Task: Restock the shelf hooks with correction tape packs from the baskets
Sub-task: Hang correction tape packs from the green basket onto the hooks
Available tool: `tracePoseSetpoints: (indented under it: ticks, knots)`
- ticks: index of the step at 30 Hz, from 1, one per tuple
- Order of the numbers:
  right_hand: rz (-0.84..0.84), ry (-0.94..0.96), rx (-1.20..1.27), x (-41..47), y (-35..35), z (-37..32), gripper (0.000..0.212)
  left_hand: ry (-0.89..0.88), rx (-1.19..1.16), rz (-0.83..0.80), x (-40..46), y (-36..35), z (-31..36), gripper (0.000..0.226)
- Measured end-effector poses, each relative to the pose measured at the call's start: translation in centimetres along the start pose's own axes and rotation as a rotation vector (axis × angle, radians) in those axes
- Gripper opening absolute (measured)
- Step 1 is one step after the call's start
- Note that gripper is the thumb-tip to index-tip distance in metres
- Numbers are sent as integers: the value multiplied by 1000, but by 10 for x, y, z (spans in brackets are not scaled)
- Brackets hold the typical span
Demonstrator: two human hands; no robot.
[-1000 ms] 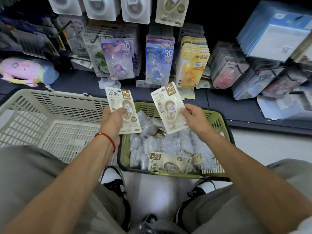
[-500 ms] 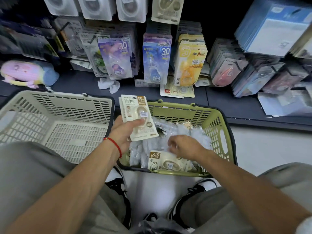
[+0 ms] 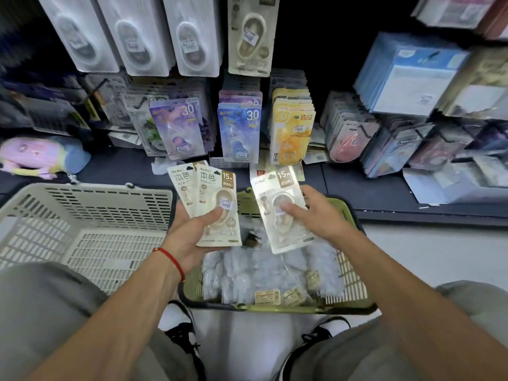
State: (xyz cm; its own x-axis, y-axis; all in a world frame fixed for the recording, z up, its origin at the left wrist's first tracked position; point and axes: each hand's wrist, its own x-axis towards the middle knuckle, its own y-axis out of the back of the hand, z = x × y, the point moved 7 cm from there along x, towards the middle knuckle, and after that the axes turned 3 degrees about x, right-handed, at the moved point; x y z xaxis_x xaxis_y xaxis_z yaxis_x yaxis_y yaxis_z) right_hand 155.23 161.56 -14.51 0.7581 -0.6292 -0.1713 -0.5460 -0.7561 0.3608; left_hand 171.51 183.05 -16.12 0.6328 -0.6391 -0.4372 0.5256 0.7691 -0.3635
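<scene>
Filling the far side beyond both hands, the shelf [image 3: 384,188] carries rows of hanging packs: white ones [image 3: 143,37] on the top hooks, and purple [image 3: 178,130], blue [image 3: 239,133] and yellow packs [image 3: 292,130] on the hooks just past the fingertips. Left of the left hand stands a white basket [image 3: 90,229], its slatted wall touching the green basket. The green basket [image 3: 354,281] sits on the floor under and nearer than both hands, between the person's two shoes, with clear-wrapped packs [image 3: 269,273] heaped inside it. A pastel plush [image 3: 41,155] lies on the shelf far out to the left.

The left hand [image 3: 189,232], with a red string [image 3: 171,258] at its wrist, grips two beige correction tape packs [image 3: 211,204] fanned one behind the other, thumb pressed across the front pack, fingers behind. These packs stand upright over the basket's left rim. The right hand [image 3: 316,215] pinches a third pack [image 3: 283,210], thumb on its front and fingers behind its right edge; glare whitens that pack's face. It hangs above the green basket, just beside the left hand's pair and not touching them.
</scene>
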Motion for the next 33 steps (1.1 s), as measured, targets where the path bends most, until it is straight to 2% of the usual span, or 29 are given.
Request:
tracePoseSetpoints:
  ticks: [1,3,6,10,13,17,20,25,28,30,33]
  knots:
    - [22,22,159,2,6,-14,24,-6,17,-41,-2,-9,4,61]
    - [13,53,343,3,7,-40,28,-30,6,-122,-7,-32,15,63]
    - [43,123,333,5,2,-74,34,-128,-41,-261,-12,-69,36,68]
    - [120,190,329,9,6,-112,33,-248,-62,-299,-10,-97,70,73]
    - [105,233,362,21,16,-146,34,-327,-56,-255,-3,-106,109,79]
    - [10,252,448,46,22,-182,27,-522,-85,-193,10,-113,173,79]
    - [3,264,511,63,13,-195,27,-634,-92,-151,20,-113,202,85]
    - [129,486,467,77,5,-222,23,-789,-93,23,30,-92,204,79]
    - [240,584,449,84,6,-234,13,-887,-34,165,27,-76,206,80]
    - [301,597,472,91,8,-234,8,-879,-61,200,28,-69,205,83]
    - [343,586,452,98,13,-231,11,-839,-104,205,31,-65,204,79]
